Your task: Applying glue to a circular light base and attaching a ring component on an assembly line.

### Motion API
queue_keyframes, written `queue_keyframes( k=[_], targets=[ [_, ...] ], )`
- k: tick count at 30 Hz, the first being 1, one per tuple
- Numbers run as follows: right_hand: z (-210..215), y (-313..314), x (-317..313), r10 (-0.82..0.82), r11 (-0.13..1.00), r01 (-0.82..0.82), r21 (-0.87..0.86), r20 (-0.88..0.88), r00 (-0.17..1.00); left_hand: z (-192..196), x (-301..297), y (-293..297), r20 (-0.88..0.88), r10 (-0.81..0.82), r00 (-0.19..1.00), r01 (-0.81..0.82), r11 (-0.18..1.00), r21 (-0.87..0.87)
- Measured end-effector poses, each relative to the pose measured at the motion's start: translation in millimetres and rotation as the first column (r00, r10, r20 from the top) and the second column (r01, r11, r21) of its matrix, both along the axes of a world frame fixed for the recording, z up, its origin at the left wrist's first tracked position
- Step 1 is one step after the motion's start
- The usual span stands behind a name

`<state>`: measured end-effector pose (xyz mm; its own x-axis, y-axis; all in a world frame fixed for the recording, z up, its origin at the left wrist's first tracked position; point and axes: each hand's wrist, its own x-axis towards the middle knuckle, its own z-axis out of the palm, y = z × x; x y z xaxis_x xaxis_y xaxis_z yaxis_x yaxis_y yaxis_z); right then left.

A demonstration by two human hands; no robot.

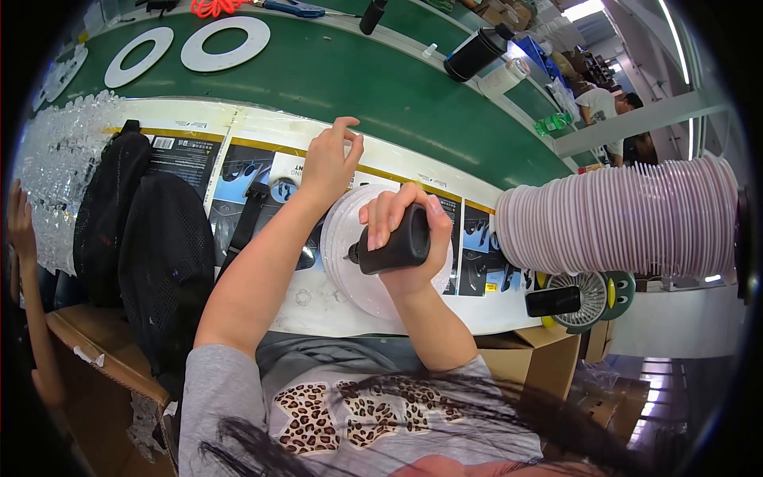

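My right hand (409, 230) is wrapped round a black squeeze bottle (400, 245), tilted so its narrow nozzle points left. Beneath the bottle lie round, whitish translucent discs (381, 296), partly covered by my hand and wrist. Farther forward and to the left, my left hand (330, 161) is raised with its fingers loosely bent and apart, and nothing shows in it. It is over the far part of a printed sheet (381, 157) with dark product pictures, near the green tabletop (318, 87).
A long row of whitish discs (620, 219) lies at right, with a small fan (588, 296) and phone (554, 301) in front. White rings (225, 45), a black bottle (479, 52), black mesh covers (167, 254) and clear plastic parts (67, 159) surround me. Another person's hand (20, 216) shows at left.
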<state>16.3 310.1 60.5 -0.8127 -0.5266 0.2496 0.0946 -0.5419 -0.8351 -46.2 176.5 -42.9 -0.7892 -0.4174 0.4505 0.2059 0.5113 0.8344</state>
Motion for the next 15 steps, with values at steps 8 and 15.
queue_keyframes(
  k=[8,15],
  targets=[
    [15,-5,-9,-0.058,0.998,0.059,0.022,-0.029,0.998,1,0,1,0.021,-0.012,1.0,0.012,1.0,0.019],
    [5,-12,-15,-0.061,0.998,0.062,0.004,-0.032,0.998,-1,1,-1,0.021,-0.001,1.0,0.0,1.0,0.011]
  ],
)
